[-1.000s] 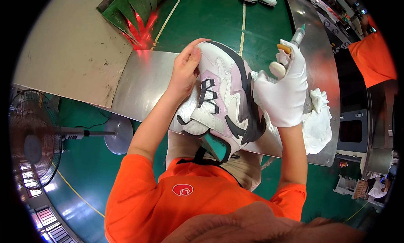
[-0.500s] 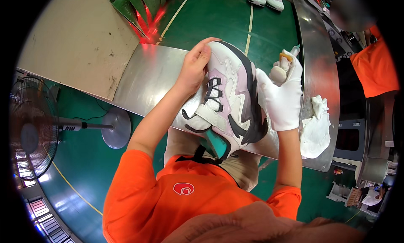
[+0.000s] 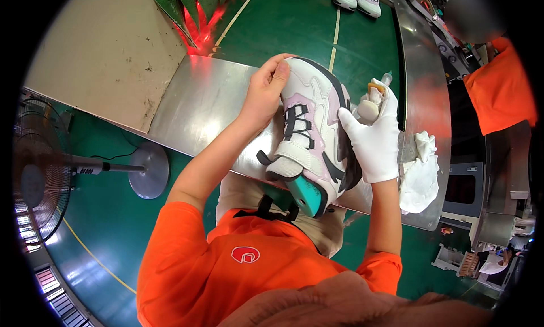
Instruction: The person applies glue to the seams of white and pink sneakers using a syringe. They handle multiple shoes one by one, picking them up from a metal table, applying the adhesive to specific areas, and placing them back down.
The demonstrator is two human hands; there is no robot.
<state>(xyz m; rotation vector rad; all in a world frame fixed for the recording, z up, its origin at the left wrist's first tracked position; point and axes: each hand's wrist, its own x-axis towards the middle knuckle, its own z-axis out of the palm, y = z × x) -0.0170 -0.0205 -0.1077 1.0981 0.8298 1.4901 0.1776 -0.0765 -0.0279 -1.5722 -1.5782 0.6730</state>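
The sneaker, white with pink and black panels and a teal heel patch, was held above the near edge of the steel table, heel toward the person. The bare left hand was closed on the toe end of the sneaker, fingers wrapped over the upper. The gloved right hand was pressed against the right side of the sneaker; its grip was closed on a small applicator bottle and a pale pad. A white cloth lay on the table just beside the right wrist.

Compared with the frame 0.5 s earlier, the sneaker was held at much the same angle and in the same place. The left thumb had shifted nearer the toe. The right hand had remained on the same side, with the bottle tip pointing away from the person. A fan stood on the green floor at the left.
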